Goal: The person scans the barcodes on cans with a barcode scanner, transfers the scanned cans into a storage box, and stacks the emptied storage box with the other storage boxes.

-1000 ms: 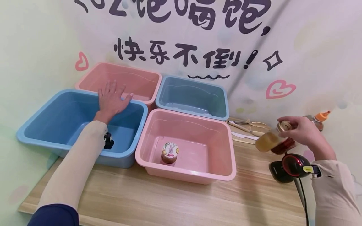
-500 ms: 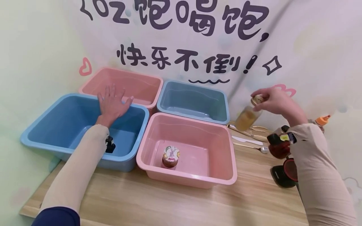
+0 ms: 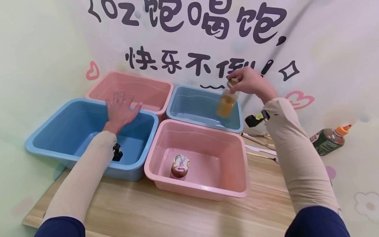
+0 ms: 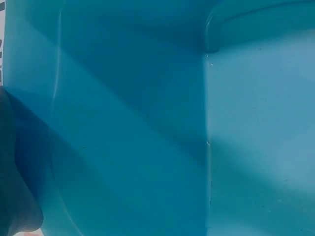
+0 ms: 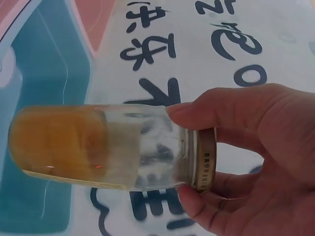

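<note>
Overhead, four tubs are seen set in a two-by-two block on the wooden table (image 3: 183,214): a near blue tub (image 3: 47,144), a far pink tub (image 3: 97,86), a far blue tub (image 3: 189,108) and a near pink tub (image 3: 213,191). A small jar with a printed lid (image 3: 180,166) stands upright on the floor of the near pink tub. A dark bottle with an orange cap (image 3: 328,140) lies on its side at the far right, well apart from the tubs. Cutlery (image 3: 260,149) is laid on the table just right of the tubs, partly hidden by the right sleeve. A backdrop with large dark characters (image 3: 189,62) hangs behind everything.

The left hand (image 3: 120,110) is laid flat, fingers spread, on the far rim of the near blue tub; nothing is gripped. Only that tub's blue inside is shown by the left wrist view.

The jar (image 3: 226,102) is held in the air above the right end of the far blue tub, clear of its rim. It is pinched at the neck, just below the lid, by the thumb and fingertips of the right hand (image 3: 250,82). The jar is clear glass with a gold metal lid; amber-orange contents fill its lower part, the upper part is left clear. It hangs lid-up, slightly tilted.
</note>
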The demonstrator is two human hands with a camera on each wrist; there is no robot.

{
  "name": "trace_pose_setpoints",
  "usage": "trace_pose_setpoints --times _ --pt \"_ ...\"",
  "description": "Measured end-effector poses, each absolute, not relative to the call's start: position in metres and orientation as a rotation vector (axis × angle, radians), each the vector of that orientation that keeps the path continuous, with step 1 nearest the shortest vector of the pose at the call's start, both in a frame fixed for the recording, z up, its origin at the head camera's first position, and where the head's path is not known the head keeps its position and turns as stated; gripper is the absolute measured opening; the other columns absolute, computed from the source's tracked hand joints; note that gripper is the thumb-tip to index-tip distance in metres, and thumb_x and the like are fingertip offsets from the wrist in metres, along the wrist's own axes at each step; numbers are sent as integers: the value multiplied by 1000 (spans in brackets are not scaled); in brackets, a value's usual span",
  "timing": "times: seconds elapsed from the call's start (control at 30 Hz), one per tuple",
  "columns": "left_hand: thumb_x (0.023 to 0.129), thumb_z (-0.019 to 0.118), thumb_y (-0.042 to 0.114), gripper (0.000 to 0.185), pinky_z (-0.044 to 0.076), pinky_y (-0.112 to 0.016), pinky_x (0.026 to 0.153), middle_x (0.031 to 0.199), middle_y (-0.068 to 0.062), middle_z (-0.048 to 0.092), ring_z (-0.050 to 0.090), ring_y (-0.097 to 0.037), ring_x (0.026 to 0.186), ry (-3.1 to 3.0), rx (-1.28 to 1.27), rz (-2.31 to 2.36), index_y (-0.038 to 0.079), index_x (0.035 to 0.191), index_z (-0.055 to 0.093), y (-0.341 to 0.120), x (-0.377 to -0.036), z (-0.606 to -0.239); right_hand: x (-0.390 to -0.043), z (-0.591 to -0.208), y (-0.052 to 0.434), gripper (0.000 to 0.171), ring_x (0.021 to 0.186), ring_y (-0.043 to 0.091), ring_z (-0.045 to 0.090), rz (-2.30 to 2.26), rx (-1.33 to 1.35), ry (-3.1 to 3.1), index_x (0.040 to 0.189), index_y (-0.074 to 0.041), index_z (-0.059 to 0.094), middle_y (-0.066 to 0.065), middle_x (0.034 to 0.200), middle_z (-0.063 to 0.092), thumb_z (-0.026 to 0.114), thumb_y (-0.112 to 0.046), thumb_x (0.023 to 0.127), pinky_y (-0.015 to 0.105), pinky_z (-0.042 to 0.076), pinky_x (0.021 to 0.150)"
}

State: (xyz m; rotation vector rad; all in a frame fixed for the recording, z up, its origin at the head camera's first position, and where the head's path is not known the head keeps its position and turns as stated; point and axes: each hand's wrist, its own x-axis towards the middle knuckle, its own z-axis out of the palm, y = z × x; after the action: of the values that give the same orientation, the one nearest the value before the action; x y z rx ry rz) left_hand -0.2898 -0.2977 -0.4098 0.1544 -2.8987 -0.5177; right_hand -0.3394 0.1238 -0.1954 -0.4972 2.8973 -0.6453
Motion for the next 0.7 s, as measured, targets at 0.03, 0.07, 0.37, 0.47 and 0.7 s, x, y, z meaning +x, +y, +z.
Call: trace_pose_setpoints --times 0.03,0.07,0.37,0.47,0.7 --pt "98 28 64 79 -4 -70 119 169 -19 2 -3 -44 155 -2900 155 -509 14 160 22 -298 -290 -410 -343 -196 116 51 93 23 55 -675 -507 2888 130 -11 65 15 111 63 78 -12 80 32 46 78" --pt "98 28 64 79 -5 -70 119 169 -18 2 -4 -44 155 -2901 155 -507 14 160 22 -297 -290 -410 -347 -198 108 51 94 22 54 -703 -515 2882 130 -11 66 14 110 62 78 -12 80 31 46 78" --pt "99 31 61 77 -5 -70 118 168 -19 3 -4 -43 155 -2889 169 -514 14 160 22 -300 -290 -409 -375 -212 35 50 101 21 53 -909 -594 2831 129 -13 67 12 120 62 75 -8 79 27 47 81" --pt "99 31 61 77 -4 -71 118 169 -19 3 -2 -43 155 -2888 176 -506 14 160 23 -300 -291 -411 -381 -219 13 48 100 19 53 -991 -576 2846 126 -13 69 10 119 63 75 -9 79 26 48 80" --pt "99 35 59 75 -3 -71 118 169 -19 5 1 -42 155 -2873 175 -536 13 158 28 -299 -292 -413 -390 -233 -28 47 105 19 56 -1136 -623 2880 127 -12 68 8 126 64 75 -10 80 28 52 87"
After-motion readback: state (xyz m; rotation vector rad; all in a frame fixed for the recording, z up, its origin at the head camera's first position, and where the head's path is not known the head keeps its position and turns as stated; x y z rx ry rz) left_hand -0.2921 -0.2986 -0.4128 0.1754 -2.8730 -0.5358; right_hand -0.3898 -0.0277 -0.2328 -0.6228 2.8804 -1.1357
